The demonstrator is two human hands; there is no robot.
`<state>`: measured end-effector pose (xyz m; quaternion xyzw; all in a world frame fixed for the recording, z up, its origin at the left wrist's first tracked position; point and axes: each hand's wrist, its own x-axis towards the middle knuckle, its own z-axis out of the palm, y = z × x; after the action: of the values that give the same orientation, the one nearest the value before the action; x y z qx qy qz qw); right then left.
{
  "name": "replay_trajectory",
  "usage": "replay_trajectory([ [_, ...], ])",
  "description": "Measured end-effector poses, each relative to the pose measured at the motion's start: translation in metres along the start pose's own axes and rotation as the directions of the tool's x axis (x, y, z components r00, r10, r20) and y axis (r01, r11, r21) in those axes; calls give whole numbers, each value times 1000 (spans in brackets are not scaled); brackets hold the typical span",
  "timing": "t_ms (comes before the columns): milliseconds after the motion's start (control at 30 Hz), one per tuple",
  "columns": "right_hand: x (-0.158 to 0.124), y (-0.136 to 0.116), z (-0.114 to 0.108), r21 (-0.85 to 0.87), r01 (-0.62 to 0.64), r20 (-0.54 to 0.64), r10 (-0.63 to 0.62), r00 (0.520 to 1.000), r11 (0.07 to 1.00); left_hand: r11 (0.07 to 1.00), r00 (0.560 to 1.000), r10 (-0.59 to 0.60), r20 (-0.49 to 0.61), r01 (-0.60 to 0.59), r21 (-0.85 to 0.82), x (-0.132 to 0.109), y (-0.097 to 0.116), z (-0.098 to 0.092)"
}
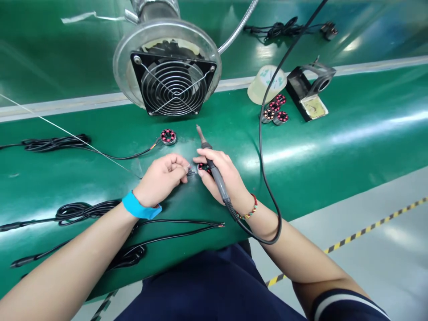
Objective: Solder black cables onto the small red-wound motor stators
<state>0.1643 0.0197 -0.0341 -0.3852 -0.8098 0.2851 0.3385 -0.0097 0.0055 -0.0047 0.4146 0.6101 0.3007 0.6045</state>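
Observation:
My right hand (224,171) holds a soldering iron (219,180), its tip pointing away from me towards the fan. Under the same hand, the thumb and fingers touch a small motor stator (203,168) with red windings, partly hidden by the hand. My left hand (169,174) is closed in a pinch just left of that stator. Thin dark wire ends (191,172) show at its fingertips. Another wound stator (168,137), joined to a black cable (123,157), lies beyond my left hand.
A fume extractor fan (175,84) hangs over the bench. Several stators (274,107) sit by a tape roll (265,84) and an iron stand (310,89) at the back right. Coiled black cables (87,210) lie at left. The iron's cord (262,147) loops past my right forearm.

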Motion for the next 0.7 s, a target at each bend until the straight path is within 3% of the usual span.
replay_trajectory([
  [100,0,-4,0,11,-2,-59,3,998,1000,1000,1000,25,-11,-25,-16,-1,-1,1],
  [300,0,-6,4,21,-13,-35,14,999,1000,992,994,109,31,-110,65,-4,-3,0],
  [700,0,-4,4,310,-124,-10,133,991,943,932,962,263,69,-272,240,-9,-2,-2],
])
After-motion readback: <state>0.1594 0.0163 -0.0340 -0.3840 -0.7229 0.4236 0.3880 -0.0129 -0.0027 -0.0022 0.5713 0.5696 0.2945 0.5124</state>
